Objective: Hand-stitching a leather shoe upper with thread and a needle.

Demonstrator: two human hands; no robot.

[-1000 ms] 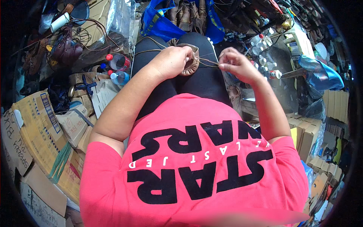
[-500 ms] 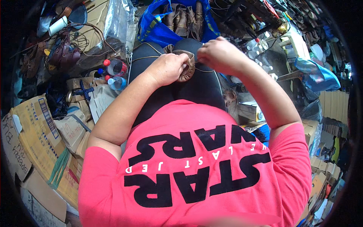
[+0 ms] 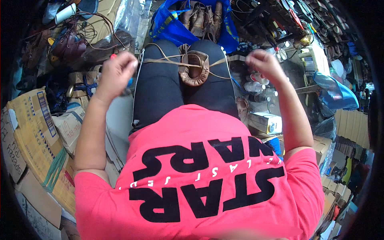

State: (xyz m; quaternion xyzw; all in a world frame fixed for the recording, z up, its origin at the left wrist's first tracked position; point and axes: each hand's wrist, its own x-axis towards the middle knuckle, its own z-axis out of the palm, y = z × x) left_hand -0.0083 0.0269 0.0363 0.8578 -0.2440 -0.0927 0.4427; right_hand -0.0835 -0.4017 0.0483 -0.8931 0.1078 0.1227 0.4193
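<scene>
A brown leather shoe upper (image 3: 195,82) with a gathered, puckered edge rests across my thighs, its opening facing up. A tan cord (image 3: 168,61) crosses over it and stretches out to both sides. My left hand (image 3: 118,74), slightly blurred, is closed at the left end of the cord, out beyond my left thigh. On the other side my right hand (image 3: 265,66) is closed around the right end, at about the same height. Neither hand touches the upper. Another loose length of cord curves over my left thigh.
Beyond my knees stands a blue bag (image 3: 170,27) with several brown leather shoe pieces (image 3: 198,23) in it. Cardboard boxes (image 3: 34,124) crowd the left side. Plastic bottles (image 3: 256,87) and a small white box (image 3: 265,122) sit to the right, near a light-blue plastic bag (image 3: 335,91).
Both hands have moved apart, the left off the upper and out to the left, the right further right. The cord now stretches across the upper, which lies uncovered on my thighs.
</scene>
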